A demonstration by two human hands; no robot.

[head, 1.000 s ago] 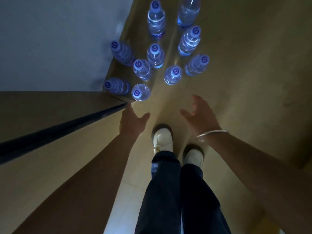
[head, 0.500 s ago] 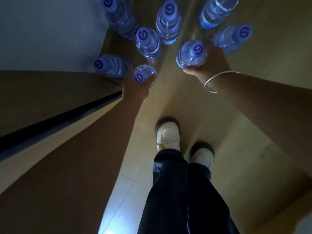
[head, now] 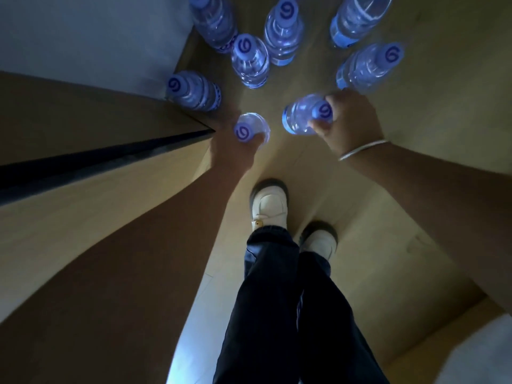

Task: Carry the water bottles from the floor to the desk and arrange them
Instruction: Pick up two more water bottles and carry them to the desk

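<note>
Several clear water bottles with blue caps stand on the wooden floor ahead of me, among them a bottle by the desk corner [head: 194, 91] and one in the middle [head: 250, 60]. My left hand [head: 231, 146] grips the nearest bottle [head: 250, 130] around its neck, just past the desk corner. My right hand [head: 350, 120] grips a second bottle [head: 303, 116] at its cap end, and that bottle is tilted to the left, off the upright. A silver bangle sits on my right wrist.
The desk [head: 83, 126] fills the left side, its dark edge ending in a corner close to my left hand. A pale wall [head: 83, 34] stands behind it. My white shoes [head: 268, 206] and dark trousers are below on the floor [head: 443, 79].
Both hands went from open above the floor to closed around two bottles. The right-hand bottle has tilted and come toward me; the left one has moved toward me with the hand.
</note>
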